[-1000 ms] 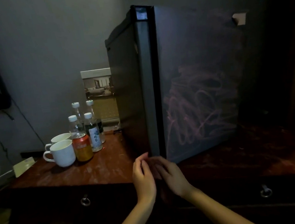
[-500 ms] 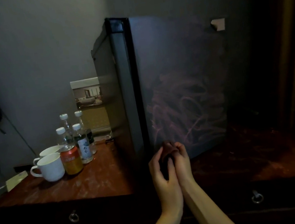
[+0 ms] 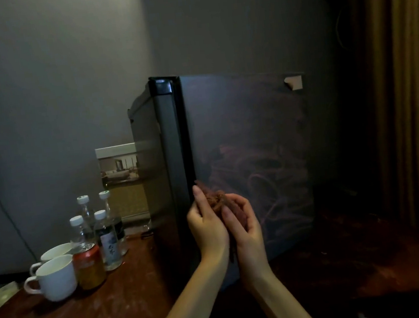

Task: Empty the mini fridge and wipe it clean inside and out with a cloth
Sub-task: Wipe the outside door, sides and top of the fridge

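The black mini fridge [image 3: 239, 134] stands shut on the wooden desk [image 3: 120, 304]. Its broad right face carries reddish wipe streaks, and a scrap of pale tape [image 3: 293, 83] sticks near its top right corner. In front of the fridge's near vertical edge, both hands hold a bunched brownish cloth [image 3: 215, 199]. My left hand [image 3: 206, 229] cups the cloth from the left with its fingers upright. My right hand [image 3: 245, 221] curls round it from the right. Most of the cloth is hidden between the palms.
Two white cups [image 3: 56, 278], an orange can [image 3: 89, 264] and several small water bottles [image 3: 107, 240] stand left of the fridge. A picture card [image 3: 118, 166] leans on the wall behind them. A brown curtain [image 3: 408, 108] hangs at the right.
Both hands have risen from the desk's front edge and come together, and the cloth now shows bunched between them. The view has pulled back from the fridge.
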Motion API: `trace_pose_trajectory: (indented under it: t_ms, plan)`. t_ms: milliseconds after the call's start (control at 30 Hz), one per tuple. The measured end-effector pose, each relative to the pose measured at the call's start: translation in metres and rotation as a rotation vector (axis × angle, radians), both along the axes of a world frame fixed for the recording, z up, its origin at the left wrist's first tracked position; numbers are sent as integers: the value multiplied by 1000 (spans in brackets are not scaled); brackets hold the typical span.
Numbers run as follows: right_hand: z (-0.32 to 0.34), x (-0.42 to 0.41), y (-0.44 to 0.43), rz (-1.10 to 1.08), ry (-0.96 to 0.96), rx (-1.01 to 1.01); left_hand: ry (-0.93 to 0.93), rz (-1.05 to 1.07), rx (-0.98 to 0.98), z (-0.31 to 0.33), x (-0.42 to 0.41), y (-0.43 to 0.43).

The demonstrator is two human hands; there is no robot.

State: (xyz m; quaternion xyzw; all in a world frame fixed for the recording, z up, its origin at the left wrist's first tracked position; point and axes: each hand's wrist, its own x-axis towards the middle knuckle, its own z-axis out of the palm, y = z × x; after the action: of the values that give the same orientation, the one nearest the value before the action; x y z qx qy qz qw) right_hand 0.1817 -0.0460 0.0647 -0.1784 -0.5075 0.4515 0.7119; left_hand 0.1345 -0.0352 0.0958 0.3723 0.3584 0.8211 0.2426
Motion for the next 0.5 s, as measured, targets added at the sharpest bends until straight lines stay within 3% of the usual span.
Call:
trace_pose_trajectory:
  t_ms: [100, 233, 500]
  plan:
    - [14, -3, 1, 41, 3, 28, 20, -14, 36, 17, -5, -5]
    - [43, -12, -2, 39, 49, 123, 184, 0, 125, 48, -14, -12]
    - [132, -19, 22, -21, 36, 250, 844, 417, 414, 129, -59, 14]
